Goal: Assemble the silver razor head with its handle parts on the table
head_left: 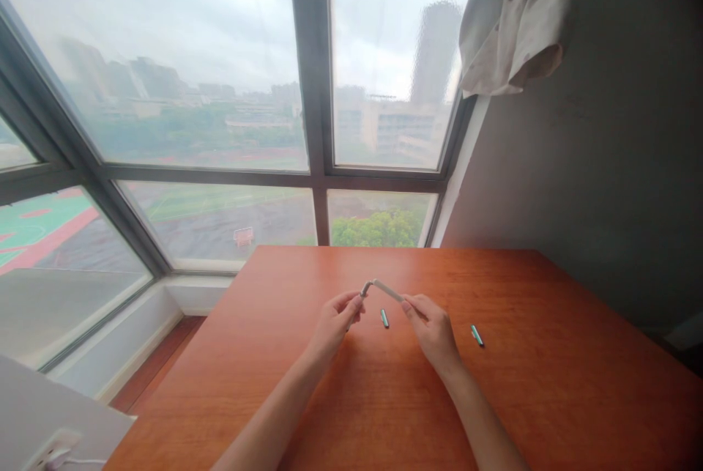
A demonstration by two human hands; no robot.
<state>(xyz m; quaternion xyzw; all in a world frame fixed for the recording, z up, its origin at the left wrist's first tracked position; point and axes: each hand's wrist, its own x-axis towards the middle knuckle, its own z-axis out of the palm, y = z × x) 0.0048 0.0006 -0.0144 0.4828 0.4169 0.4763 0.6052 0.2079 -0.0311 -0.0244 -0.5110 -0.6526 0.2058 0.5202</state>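
My left hand (341, 319) is closed, its thumb and fingers pinching a short grey bent piece (366, 287) that curves up and to the right. A pale, straight, slim rod (387, 290) is gripped at its lower end by my right hand (431, 326). The rod's upper end meets the tip of the bent piece above the table; whether the two are joined I cannot tell. Between my hands lies a small teal piece with a dark edge (384, 319), touched by neither. Another similar teal piece (477, 335) rests right of my right hand.
The reddish-brown wooden table (554, 390) reaches to large windows (209, 90) in grey frames. A grey wall (593, 185) rises on the right, with pale hanging cloth (510, 24) above. At the lower left, a white plug (57, 459) sits in a wall socket.
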